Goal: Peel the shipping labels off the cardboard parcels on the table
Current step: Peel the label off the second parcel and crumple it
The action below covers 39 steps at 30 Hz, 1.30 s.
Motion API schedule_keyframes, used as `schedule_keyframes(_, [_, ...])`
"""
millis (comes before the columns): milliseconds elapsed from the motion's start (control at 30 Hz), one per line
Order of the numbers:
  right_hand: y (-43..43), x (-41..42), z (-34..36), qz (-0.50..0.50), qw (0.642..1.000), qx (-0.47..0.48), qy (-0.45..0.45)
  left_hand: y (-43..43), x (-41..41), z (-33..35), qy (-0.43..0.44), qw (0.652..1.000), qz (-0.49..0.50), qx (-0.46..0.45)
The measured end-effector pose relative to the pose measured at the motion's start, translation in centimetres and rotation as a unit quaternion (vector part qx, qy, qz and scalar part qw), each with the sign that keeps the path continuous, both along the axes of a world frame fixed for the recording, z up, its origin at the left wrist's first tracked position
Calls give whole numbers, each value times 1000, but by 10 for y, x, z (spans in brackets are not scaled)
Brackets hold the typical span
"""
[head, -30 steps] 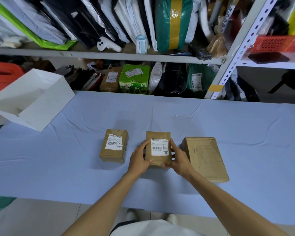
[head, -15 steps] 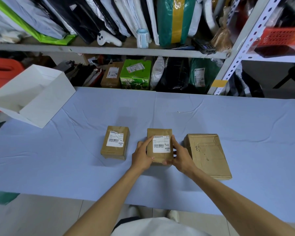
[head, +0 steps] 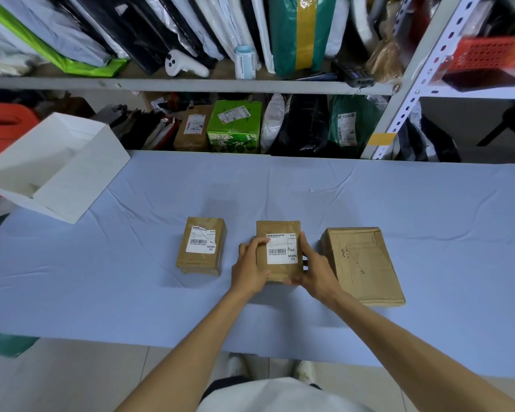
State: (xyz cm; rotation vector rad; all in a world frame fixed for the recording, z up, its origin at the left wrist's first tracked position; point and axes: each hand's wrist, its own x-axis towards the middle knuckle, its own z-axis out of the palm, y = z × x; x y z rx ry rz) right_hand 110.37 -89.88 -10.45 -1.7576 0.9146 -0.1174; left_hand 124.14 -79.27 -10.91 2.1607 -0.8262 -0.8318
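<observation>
Mid parcel, small, brown cardboard, was on the blue-clothed table w/ both hands on it. From my feed I couldn't tell whether it lay flat or was tipped up a bit. Its shipping label, white w/ a barcode and "MXRC 03", was stuck on the top face.

Left hand gripped the mid parcel's left side, fingers curled round that edge. Its thumb reached over to touch the label's upper-left corner. Right hand gripped the right side. Its forefinger was stretched along the label's right edge, the thumb was tucked at the near edge, and the other fingers were bent beside the box.

Just left of the mid parcel, not touching it, I saw a second small parcel. Its own label had a tear near the top-right. Just right of the mid parcel, near the right hand, lay a bigger flat carton, taped & plain brown on top.

Far left of the mid parcel and further back, a white open box stood at the table's corner. Beyond the mid parcel, past the table's far edge, shelving held bags, pkgs & a green carton.
</observation>
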Motion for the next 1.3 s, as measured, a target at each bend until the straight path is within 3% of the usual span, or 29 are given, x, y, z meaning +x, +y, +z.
schedule_keyframes(400, [3, -2, -4, 12, 1000, -17, 7, 2, -13, -1, -27, 999, 19, 13])
schedule_keyframes(833, [7, -2, -1, 12, 1000, -16, 4, -5, 11, 6, 37, 999, -23, 13])
schedule_keyframes(933, [7, -5, 2, 32, 998, -48, 35, -5, 13, 6, 24, 998, -46, 19])
schedule_keyframes(1067, [10, 0, 2, 32, 993, -113, -2, -5, 12, 5, 15, 998, -55, 26])
schedule_keyframes(1233, [9, -2, 9, 15, 1000, -20, -3, -4, 11, 4, 2, 998, -62, 23])
schedule_keyframes(1300, [10, -3, 9, 5, 1000, -27, -7, -3, 10, 4, -3, 998, -66, 22])
